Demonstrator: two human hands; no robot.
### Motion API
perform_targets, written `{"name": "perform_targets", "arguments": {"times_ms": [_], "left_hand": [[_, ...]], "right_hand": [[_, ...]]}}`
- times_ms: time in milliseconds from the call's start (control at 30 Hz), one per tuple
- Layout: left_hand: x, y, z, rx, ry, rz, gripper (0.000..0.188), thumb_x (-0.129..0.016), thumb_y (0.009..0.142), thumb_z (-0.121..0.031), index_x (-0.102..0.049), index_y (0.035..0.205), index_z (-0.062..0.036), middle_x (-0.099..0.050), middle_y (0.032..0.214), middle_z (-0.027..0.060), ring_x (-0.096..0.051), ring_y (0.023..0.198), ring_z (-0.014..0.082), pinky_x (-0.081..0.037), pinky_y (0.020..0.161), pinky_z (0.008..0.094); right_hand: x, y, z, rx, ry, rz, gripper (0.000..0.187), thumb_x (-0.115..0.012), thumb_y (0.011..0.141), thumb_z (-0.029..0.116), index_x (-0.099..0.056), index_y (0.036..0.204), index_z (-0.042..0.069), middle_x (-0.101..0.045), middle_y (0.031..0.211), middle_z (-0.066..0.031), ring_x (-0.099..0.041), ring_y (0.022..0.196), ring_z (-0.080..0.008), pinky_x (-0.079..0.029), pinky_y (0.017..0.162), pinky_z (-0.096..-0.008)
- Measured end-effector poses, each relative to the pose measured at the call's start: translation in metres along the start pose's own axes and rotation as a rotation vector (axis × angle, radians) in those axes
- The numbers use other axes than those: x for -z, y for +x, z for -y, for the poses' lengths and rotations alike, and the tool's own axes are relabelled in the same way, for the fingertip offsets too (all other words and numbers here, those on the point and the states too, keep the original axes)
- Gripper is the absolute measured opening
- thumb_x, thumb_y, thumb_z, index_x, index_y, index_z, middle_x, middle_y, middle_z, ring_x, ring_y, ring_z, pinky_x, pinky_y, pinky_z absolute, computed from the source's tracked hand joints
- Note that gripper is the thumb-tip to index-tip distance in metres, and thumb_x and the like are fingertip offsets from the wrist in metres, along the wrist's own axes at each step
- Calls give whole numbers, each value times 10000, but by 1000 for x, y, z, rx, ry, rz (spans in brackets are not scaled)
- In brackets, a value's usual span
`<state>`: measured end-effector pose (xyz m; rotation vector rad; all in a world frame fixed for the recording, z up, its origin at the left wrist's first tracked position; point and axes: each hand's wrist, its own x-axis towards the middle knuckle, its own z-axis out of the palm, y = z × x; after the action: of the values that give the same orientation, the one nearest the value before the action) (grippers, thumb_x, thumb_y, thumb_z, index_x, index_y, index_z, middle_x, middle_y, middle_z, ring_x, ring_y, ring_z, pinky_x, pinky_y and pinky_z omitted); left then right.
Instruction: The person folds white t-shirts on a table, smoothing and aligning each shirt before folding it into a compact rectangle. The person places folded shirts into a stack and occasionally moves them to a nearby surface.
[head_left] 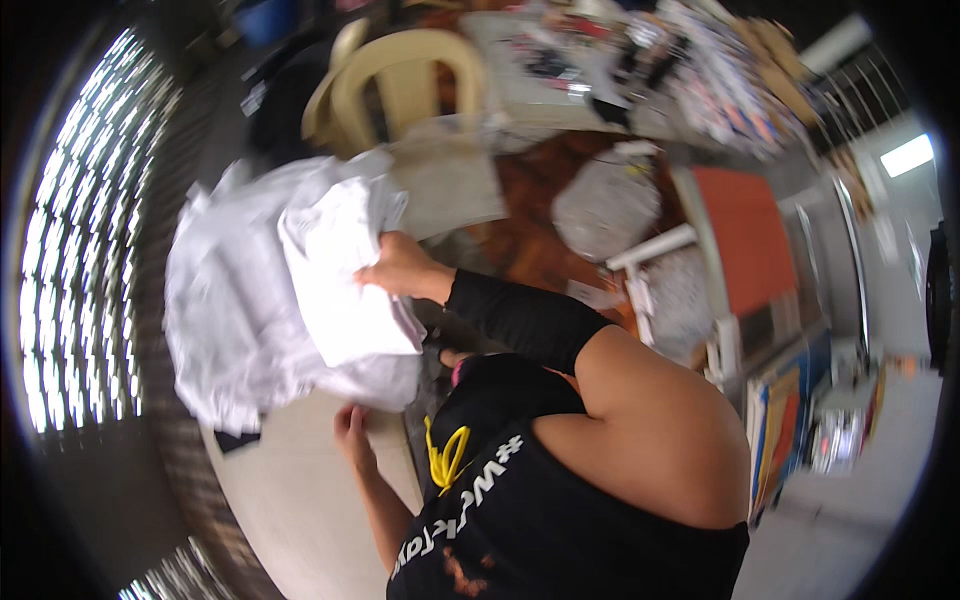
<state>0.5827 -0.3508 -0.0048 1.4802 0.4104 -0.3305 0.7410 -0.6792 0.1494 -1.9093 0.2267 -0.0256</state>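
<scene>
Right hand: extended, pinching | left hand: nearer torso, loosely curled

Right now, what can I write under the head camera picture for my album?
A right hand holding a white cloth by a big white pile, the left hand nearby.

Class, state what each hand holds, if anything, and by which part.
The right hand grips a folded, bright white cloth by its right edge; the left hand shows nothing held.

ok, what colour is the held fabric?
White: the held fabric shows best in the head view, the only one.
</scene>
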Motion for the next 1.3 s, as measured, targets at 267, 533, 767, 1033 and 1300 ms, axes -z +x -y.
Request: {"name": "perform_targets", "arguments": {"times_ms": [267,533,767,1033,1300], "left_hand": [[-28,15,-5,-156,646,175,176,-607,938,-116,-613,1039,28,-644,740,72,-599,608,130,-492,566,268],[-183,38,-68,-376,961,365,144,-617,900,-128,-647,981,-13,-664,647,105,-652,608,198,-502,591,333],[-347,37,-87,-496,1037,608,196,-628,876,-111,-669,1032,0,-694,848,153,-679,769,234,-532,705,330],[-433,20,-84,-426,1099,833,235,-635,878,-128,-661,1058,22,-704,880,147,-682,783,230,-537,703,328],[-440,23,-80,-374,1164,820,261,-640,869,-141,-664,1072,21,-706,904,158,-688,812,237,-543,726,336]], "right_hand": [[262,-91,-23,-238,-148,-385,337,-770,710,205,-725,949,-28,-729,805,-117,-691,668,-174,-540,628,-302],[566,-188,-24,247,336,-1299,393,-735,725,-109,-608,1098,-105,-689,1021,-152,-691,852,-235,-581,747,-368],[763,-261,-79,508,544,-1889,317,-754,789,-34,-521,1004,-38,-642,859,-103,-604,648,-169,-449,496,-295],[720,-289,-302,-225,1028,-1928,327,-634,894,155,-580,1195,41,-604,1108,-115,-625,822,-289,-555,784,-441],[736,-306,-300,198,1140,-2125,429,-588,918,246,-551,1248,-27,-560,1246,-148,-577,1066,-293,-508,880,-446]]}}
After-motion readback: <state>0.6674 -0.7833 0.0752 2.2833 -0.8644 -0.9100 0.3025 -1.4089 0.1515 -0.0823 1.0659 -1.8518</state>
